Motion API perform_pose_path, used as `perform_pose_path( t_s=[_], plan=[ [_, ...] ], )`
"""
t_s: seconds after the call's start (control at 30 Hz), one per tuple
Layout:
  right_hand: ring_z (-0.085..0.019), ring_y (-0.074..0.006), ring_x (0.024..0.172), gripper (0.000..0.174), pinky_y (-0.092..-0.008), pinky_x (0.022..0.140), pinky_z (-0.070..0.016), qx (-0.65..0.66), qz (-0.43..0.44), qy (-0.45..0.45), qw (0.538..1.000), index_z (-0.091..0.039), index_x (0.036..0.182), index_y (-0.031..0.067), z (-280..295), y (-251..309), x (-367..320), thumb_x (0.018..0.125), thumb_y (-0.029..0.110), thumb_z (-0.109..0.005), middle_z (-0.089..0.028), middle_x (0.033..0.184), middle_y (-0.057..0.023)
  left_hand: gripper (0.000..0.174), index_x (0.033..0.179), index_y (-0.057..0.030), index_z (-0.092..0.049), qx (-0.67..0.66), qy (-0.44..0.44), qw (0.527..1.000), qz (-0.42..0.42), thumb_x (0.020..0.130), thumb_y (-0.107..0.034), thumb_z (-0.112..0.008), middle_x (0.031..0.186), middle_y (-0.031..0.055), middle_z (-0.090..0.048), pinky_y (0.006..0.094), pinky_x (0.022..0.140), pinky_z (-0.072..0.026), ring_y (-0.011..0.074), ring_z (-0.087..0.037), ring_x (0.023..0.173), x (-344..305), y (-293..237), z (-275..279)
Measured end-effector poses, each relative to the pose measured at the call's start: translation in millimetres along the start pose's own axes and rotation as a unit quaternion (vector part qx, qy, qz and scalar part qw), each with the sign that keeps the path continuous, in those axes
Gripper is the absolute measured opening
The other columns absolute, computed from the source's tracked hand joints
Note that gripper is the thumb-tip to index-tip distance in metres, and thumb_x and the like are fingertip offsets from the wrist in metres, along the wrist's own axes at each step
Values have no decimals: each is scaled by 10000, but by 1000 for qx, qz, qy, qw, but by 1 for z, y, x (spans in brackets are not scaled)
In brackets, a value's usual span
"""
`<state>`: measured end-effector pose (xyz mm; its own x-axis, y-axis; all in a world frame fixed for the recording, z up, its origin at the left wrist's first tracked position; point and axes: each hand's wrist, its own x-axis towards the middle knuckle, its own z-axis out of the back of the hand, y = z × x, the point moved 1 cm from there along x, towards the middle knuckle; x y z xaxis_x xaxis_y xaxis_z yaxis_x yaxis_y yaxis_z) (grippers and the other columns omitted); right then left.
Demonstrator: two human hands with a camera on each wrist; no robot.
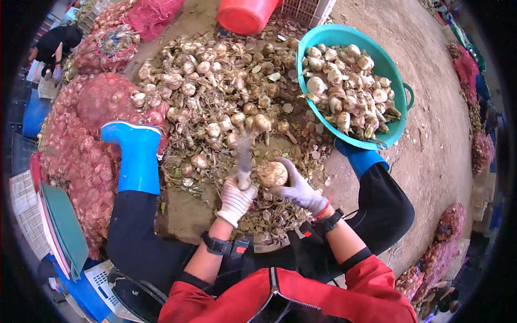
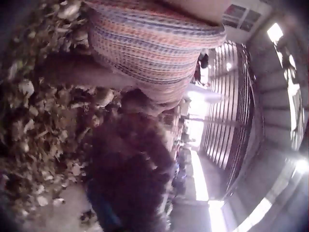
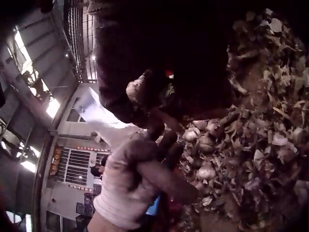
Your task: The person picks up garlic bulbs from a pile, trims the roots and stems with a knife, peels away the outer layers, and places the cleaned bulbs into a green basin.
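Observation:
My left hand, in a striped knit glove, grips what looks like a knife; its blade is blurred and points away from me. In the right wrist view the blade shows as a bright, broad shape. My right hand, in a pale purple-grey glove, holds a round garlic bulb between thumb and fingers, just right of the left hand. Beyond both hands spreads a heap of garlic with dry stems and leaves. Trimmed garlic bulbs lie in a teal basin.
Red mesh sacks of garlic lie to the left, against a blue boot. A red bucket and a plastic crate are at the far side. Loose skins and stems cover the ground near me. Another person is at far left.

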<state>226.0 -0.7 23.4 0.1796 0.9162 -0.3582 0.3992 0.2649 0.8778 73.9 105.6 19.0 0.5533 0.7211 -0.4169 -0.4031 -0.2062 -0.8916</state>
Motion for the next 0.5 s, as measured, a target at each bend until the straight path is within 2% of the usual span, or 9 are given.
perform_pose_path(
  t_s=[0.03, 0.07, 0.1, 0.2, 0.3, 0.33, 0.4, 0.43, 0.5],
  plan=[
    [-508, -149, 989, 788, -290, 877, -425, 38, 8, 5, 999, -232, 1321, 84, -2, 3, -2, 685, 53, -696, -502, 1120, -79, 267, 858, -58, -589, 160, -23, 976, -146, 613, -85, -694, 874, 82, -581, 324, 675, -476, 219, -574, 751, -5, 3, -1],
    [-508, -149, 989, 788, -290, 877, -425, 36, 9, 7, 999, -232, 1321, 84, -2, 4, -4, 685, 53, -696, -502, 1120, -79, 297, 851, -53, -597, 312, -45, 905, -285, 588, -133, -711, 953, 110, -589, 360, 715, -477, 277, -579, 801, -11, -11, -3],
    [-509, -149, 987, 794, -293, 880, -423, 6, 32, 10, 999, -241, 1312, 77, -3, 3, -9, 673, 64, -711, -515, 1104, -79, 289, 849, -74, -607, 335, -30, 888, -313, 576, -129, -681, 965, 120, -583, 389, 754, -467, 320, -564, 857, -18, -16, -2],
    [-515, -154, 983, 823, -304, 886, -421, -13, 64, 6, 998, -267, 1289, 46, -3, 4, -16, 624, 97, -750, -553, 1060, -89, 311, 872, -88, -607, 355, 30, 891, -282, 574, -150, -672, 963, 121, -585, 393, 772, -461, 311, -564, 881, -28, -25, -1],
    [-535, -144, 911, 780, -300, 830, -445, -252, 10, -53, 966, -361, 1220, 30, 1, 4, -9, 565, 106, -778, -573, 1017, -76, 342, 906, -98, -612, 385, 50, 889, -243, 573, -151, -667, 961, 129, -590, 399, 788, -458, 317, -563, 890, -35, -17, -2],
    [-535, -144, 911, 780, -300, 830, -445, -253, 11, -50, 966, -361, 1220, 30, 3, 5, -14, 565, 106, -778, -573, 1017, -76, 347, 920, -99, -615, 407, 59, 885, -219, 580, -148, -664, 964, 134, -592, 405, 792, -457, 319, -564, 895, -35, -13, -2],
    [-543, -152, 886, 742, -307, 799, -452, -46, 19, -9, 999, -404, 1172, 20, -4, 22, -29, 548, 142, -788, -577, 990, -77, 380, 930, -84, -618, 398, 39, 892, -212, 554, -119, -653, 964, 155, -597, 405, 800, -459, 328, -561, 905, -35, -13, -1],
    [-556, -186, 896, 733, -316, 795, -452, -142, 54, 5, 988, -410, 1162, 8, -2, 26, -25, 540, 178, -759, -579, 988, -105, 415, 941, -68, -621, 387, 20, 899, -207, 528, -90, -642, 963, 176, -602, 405, 808, -461, 338, -558, 915, -34, -13, -1],
    [-562, -205, 897, 724, -323, 796, -451, -150, 34, -7, 988, -413, 1160, 8, 3, 13, -25, 538, 187, -736, -582, 979, -118, 439, 971, -74, -616, 370, 48, 913, -165, 532, -91, -636, 973, 175, -601, 405, 819, -455, 335, -555, 922, -24, -4, 7]
  ],
)
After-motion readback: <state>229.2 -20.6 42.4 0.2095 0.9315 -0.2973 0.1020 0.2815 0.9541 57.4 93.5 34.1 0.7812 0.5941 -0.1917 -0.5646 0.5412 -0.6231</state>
